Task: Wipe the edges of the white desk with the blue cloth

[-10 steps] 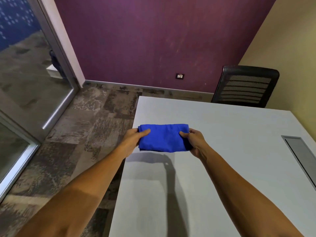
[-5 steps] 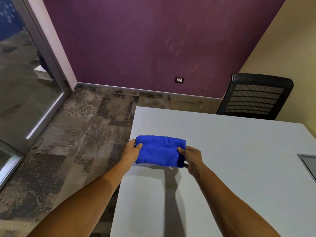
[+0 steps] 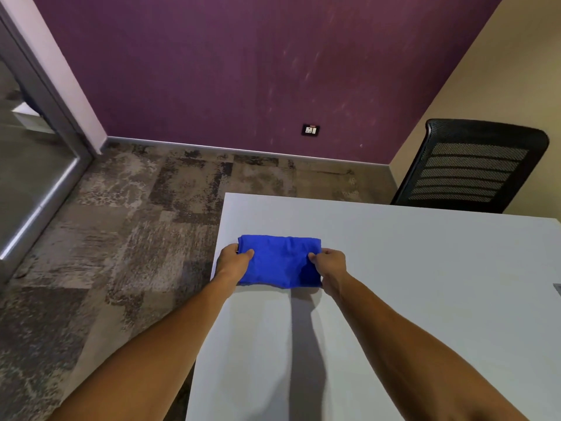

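Note:
A folded blue cloth lies flat on the white desk, close to the desk's left edge and a short way in from its far left corner. My left hand grips the cloth's left end, right at the desk's left edge. My right hand pinches the cloth's right end. Both forearms reach in from the bottom of the view.
A black mesh office chair stands behind the desk's far edge at the right, by the beige wall. Patterned carpet lies left of the desk. A glass door frame is at the far left. A wall socket sits low on the purple wall.
The cloth has come down from a slightly raised hold to lie flat on the desk near the left edge. My view has swung a little to the left and up.

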